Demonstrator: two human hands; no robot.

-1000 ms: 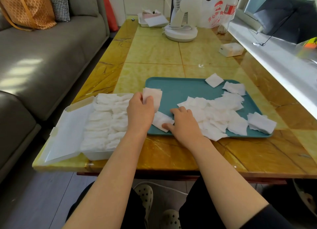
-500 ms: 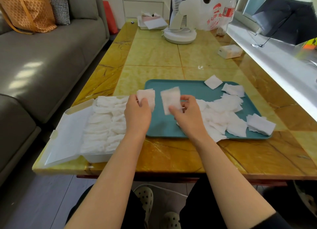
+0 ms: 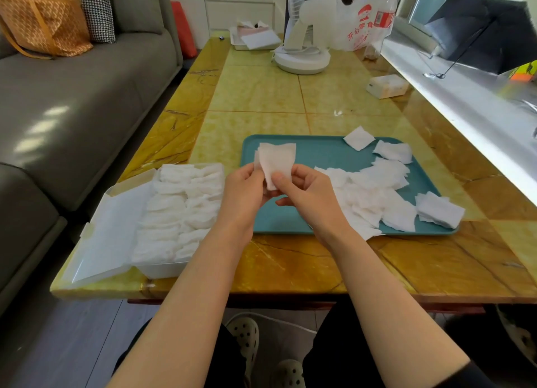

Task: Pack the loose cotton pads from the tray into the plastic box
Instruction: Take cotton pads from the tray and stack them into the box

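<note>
- The two hands meet in mid-air. The left hand (image 3: 245,190) pinches a small bunch of pads (image 3: 277,161) near its lower edge, and the right hand (image 3: 308,193) has its thumb and fingers closed on the same bunch from the other side.
- I can't tell how many pads are in that bunch. The edge of at least one more sheet shows behind the front one, on the left hand's side.
- The bunch stands upright just above the hands, over the tray (image 3: 319,149), which shows bare teal right beyond the fingers.
- The box (image 3: 162,268) sits on the table (image 3: 255,91) just to the left of the left hand, with its lid (image 3: 113,227) thrown open on the side away from that hand.
- The packed pads (image 3: 180,207) lie inside in rows, filling the box nearly wall to wall (little room seems left).
- The loose pads (image 3: 374,195) lie heaped to the right of the right hand, the nearest ones close against its wrist.
- A few single pads lie beyond the heap, and a small stack (image 3: 440,209) hangs over the tray corner farthest from that hand.
- By my reckoning the job is well past halfway. The bunch in hand has yet to go leftward into the box, and the heap will take several more handfuls.
</note>
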